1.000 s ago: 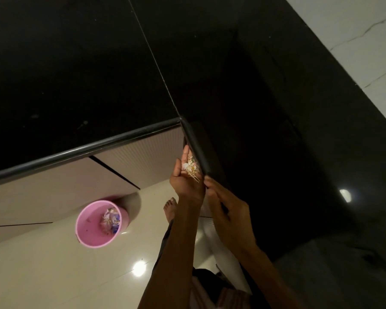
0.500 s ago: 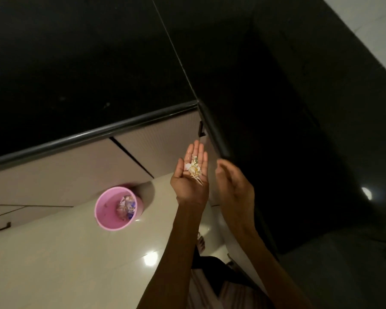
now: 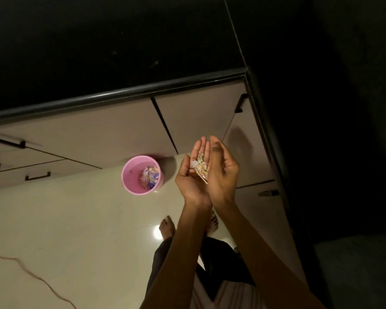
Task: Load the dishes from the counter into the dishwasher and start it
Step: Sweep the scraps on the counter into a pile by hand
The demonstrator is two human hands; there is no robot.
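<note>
Scraps (image 3: pixel 200 166) lie cupped in left hand (image 3: pixel 193 175), palm up; right hand (image 3: pixel 221 168) loosely curved beside, shielding; pink bin (image 3: pixel 132 175) below left, likely target.

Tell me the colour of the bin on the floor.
Pink: the bin shows plainly in the head view, with mixed scraps inside, standing beside the cabinets.

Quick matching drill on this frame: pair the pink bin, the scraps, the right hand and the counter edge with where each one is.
Things:
1. pink bin
2. scraps
3. right hand
4. counter edge

Places:
A. in the left hand's open palm
B. on the floor by the cabinets
C. above the cabinet fronts
D. cupped beside the left hand

Pairs: 1-B, 2-A, 3-D, 4-C
</note>
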